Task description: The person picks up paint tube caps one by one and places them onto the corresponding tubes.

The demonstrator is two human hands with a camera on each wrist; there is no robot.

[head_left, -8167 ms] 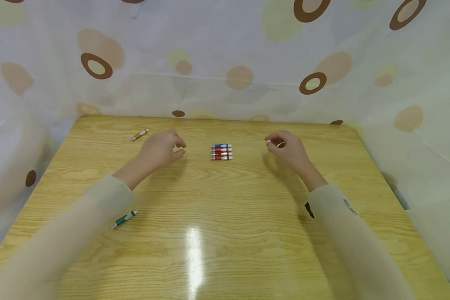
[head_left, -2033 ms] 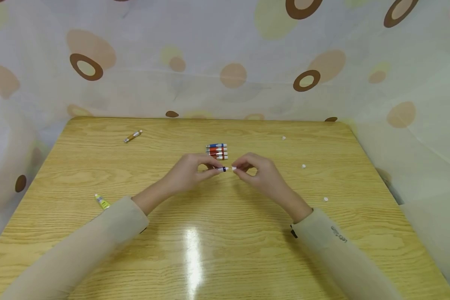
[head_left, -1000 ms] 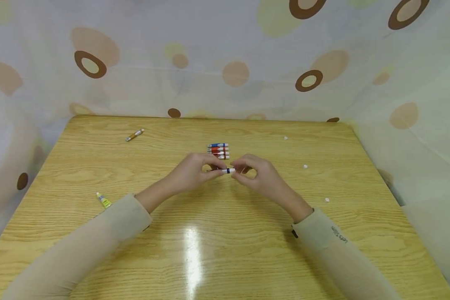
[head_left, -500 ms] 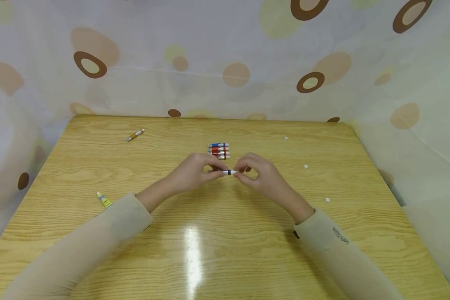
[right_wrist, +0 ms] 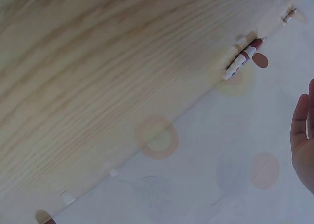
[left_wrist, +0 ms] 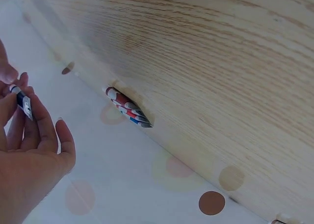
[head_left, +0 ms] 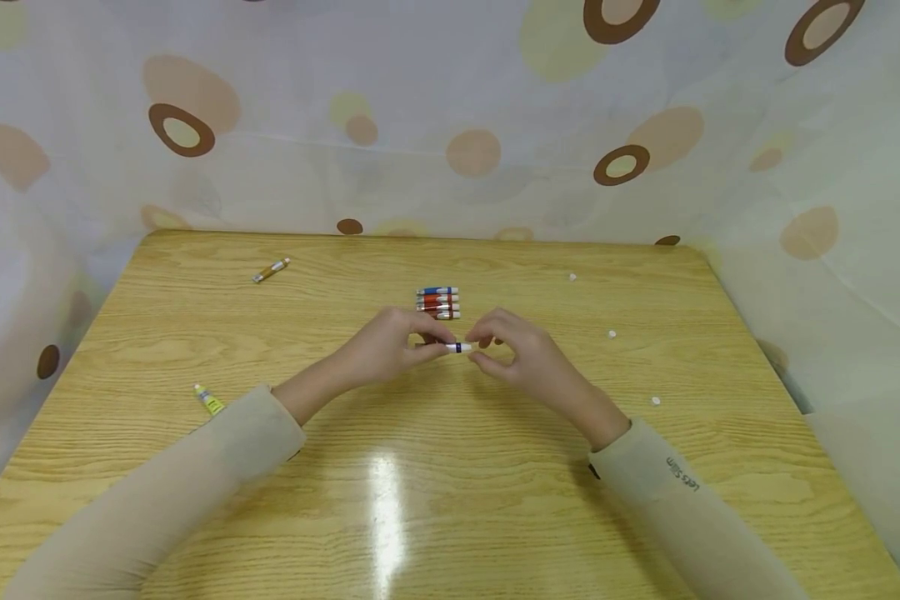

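Over the middle of the table, my left hand [head_left: 382, 346] pinches a small dark paint tube [head_left: 458, 347] between thumb and fingers. Its white-capped end points right, with a dark band behind the cap. My right hand [head_left: 521, 350] is at that end, thumb and forefinger slightly parted around the cap; any contact is too small to tell. In the left wrist view the tube [left_wrist: 23, 102] shows dark with a silvery patch, most of it between the left fingers [left_wrist: 44, 130]. Just behind the hands lies a stacked row of several blue and red paint tubes [head_left: 438, 298].
An ochre tube [head_left: 272, 270] lies at the back left. A yellow tube [head_left: 210, 402] is partly covered by the left sleeve [head_left: 258, 429]. Small white pieces, perhaps caps, lie to the right: a far one [head_left: 572, 277], a middle one [head_left: 612, 334], a near one [head_left: 656, 402].
Earlier the hands were far apart. Two seconds ago my right hand held the white cap off the nozzle; now it is on the tube. In the last half second the right fingers have loosened.
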